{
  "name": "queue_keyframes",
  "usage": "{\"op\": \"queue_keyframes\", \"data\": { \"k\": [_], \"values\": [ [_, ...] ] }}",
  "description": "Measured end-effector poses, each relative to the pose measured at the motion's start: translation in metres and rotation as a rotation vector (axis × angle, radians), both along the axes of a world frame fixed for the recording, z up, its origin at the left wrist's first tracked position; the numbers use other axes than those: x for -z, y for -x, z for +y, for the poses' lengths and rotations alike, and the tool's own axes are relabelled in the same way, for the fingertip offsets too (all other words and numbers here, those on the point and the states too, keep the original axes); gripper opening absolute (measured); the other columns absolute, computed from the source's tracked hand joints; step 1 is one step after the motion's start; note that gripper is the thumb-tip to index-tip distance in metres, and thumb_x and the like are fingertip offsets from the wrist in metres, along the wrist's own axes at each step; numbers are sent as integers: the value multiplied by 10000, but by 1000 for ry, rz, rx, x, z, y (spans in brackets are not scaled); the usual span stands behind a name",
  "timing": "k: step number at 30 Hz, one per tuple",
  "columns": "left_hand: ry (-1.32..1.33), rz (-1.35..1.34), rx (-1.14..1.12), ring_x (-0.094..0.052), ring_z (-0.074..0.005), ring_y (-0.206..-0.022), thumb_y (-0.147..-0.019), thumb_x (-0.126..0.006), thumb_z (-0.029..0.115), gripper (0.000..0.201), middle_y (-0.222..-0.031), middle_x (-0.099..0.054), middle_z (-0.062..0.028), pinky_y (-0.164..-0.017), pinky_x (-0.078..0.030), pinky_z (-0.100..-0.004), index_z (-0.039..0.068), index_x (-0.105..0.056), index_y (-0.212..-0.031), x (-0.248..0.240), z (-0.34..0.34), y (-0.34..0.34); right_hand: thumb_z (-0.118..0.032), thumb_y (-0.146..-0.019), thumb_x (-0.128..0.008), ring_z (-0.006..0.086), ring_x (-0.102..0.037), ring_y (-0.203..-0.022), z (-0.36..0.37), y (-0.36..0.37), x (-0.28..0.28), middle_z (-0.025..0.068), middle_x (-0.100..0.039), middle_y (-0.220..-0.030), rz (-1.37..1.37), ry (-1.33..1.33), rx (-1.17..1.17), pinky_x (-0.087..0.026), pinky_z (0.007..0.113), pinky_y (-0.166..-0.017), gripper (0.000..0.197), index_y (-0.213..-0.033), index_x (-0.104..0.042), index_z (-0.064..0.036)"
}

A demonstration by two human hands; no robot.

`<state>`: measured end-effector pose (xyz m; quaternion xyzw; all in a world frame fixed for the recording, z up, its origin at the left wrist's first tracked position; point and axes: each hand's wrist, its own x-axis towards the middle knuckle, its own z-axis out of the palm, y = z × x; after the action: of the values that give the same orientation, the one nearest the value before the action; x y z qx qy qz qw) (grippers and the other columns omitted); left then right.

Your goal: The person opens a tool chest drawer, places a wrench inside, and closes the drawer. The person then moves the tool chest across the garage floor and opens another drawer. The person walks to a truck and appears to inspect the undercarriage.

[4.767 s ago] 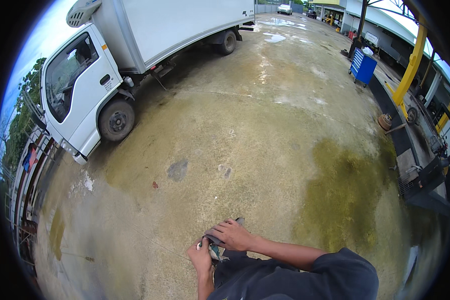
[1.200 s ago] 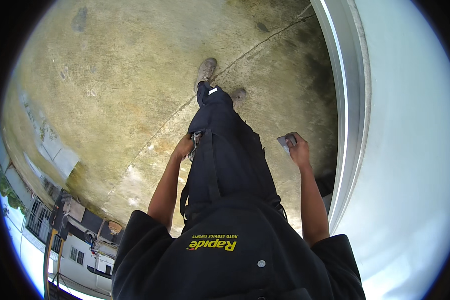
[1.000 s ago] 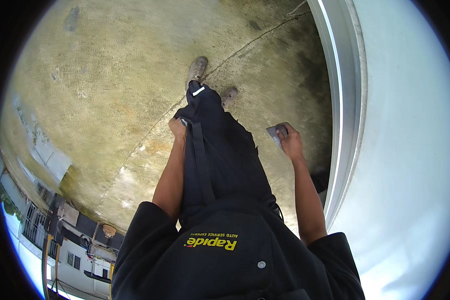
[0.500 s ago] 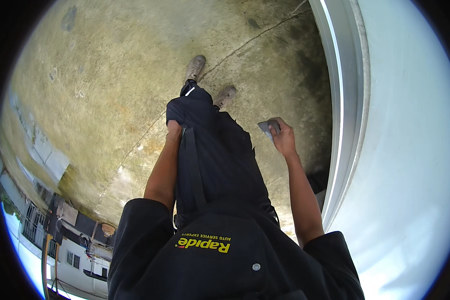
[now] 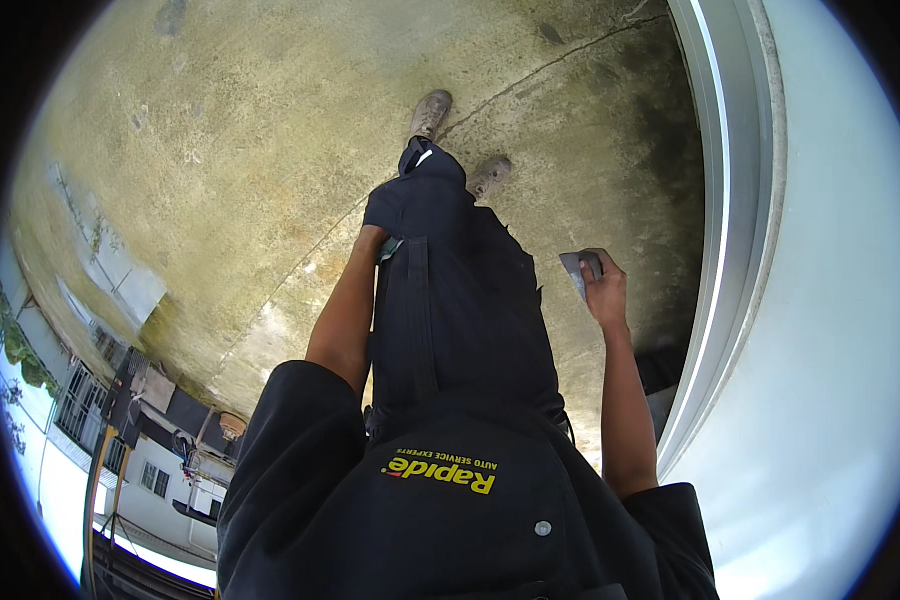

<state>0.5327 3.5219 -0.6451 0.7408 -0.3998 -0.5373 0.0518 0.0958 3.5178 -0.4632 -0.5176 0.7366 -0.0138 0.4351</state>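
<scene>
My right hand (image 5: pixel 607 292) is closed on a flat grey piece (image 5: pixel 574 270), held between thumb and fingers out to the right of my legs. One face of it is dark and part looks paler; it resembles a folded sheet, but its kind is unclear. At the left side of my dark trousers (image 5: pixel 470 300), my left hand (image 5: pixel 372 237) goes into the cloth at thigh height, apparently a pocket. Its fingers are hidden there. A small greenish bit (image 5: pixel 389 249) shows at the opening beside the wrist.
A large pale, smooth panel (image 5: pixel 840 280) with a grey edge strip (image 5: pixel 745 200) curves along the right. Stained concrete floor (image 5: pixel 270 150) with a long crack lies under my shoes (image 5: pixel 431 112). Buildings and a barred window (image 5: pixel 80 400) appear at lower left.
The whole view has shifted, so my legs and the panel sit further right. My right hand still holds the grey piece; the greenish bit by my left wrist shows more.
</scene>
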Motion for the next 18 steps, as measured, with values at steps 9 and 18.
{"op": "queue_keyframes", "data": {
  "k": [9, 18],
  "values": [
    [-186, 3, 513, -675, -410, -1174, -1030, -538, 233, 414, -1297, -668, -293, -926, -541, -492, 6, -597, -1371, -125, 23, -5, -102, -965, -697, 416, -717, -998, 12, -4, -2, 203, -752, -1054, -1, 13, -11, -548, 442, -878, 196, -1154, -702, -51],
    [65, -135, 555, -665, -515, -1071, -963, -564, 39, 370, -1130, -668, -360, -894, -552, -554, -80, -530, -1311, -226, 35, 4, -109, -954, -705, 423, -713, -1002, 23, -13, 0, 210, -751, -1069, -43, -18, 13, -546, 449, -895, 217, -1164, -703, -53]
  ]
}}
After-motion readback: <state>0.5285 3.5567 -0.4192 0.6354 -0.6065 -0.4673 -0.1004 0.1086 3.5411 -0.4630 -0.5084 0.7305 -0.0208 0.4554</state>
